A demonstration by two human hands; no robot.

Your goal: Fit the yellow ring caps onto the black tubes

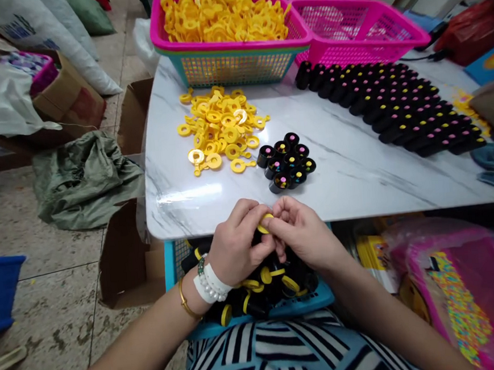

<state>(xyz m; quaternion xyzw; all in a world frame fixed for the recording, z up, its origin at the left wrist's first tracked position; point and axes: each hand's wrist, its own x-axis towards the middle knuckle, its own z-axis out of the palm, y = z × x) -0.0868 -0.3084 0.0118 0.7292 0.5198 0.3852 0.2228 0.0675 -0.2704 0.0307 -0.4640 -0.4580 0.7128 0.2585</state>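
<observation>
My left hand (243, 242) and my right hand (304, 232) meet at the table's front edge, above a blue basket. Both have their fingers closed around a round yellow cap (266, 223); whatever is under it is hidden by the fingers. Below, the blue basket (324, 297) holds many black tubes with yellow caps (289, 284). On the tabletop just beyond my hands stands a small cluster of open black tubes (280, 182) with pink and yellow bits inside. Left of it lies a loose pile of yellow ring-shaped pieces (215, 130) with small tabs.
A pink-rimmed basket (236, 47) heaped with yellow pieces stands at the back, beside another pink basket (358, 28). Rows of black tubes (394, 105) fill the marble-patterned table's (198, 211) right side. Cardboard boxes (120, 263) and a green sack (86, 180) lie left; a pink bag (489, 280) sits right.
</observation>
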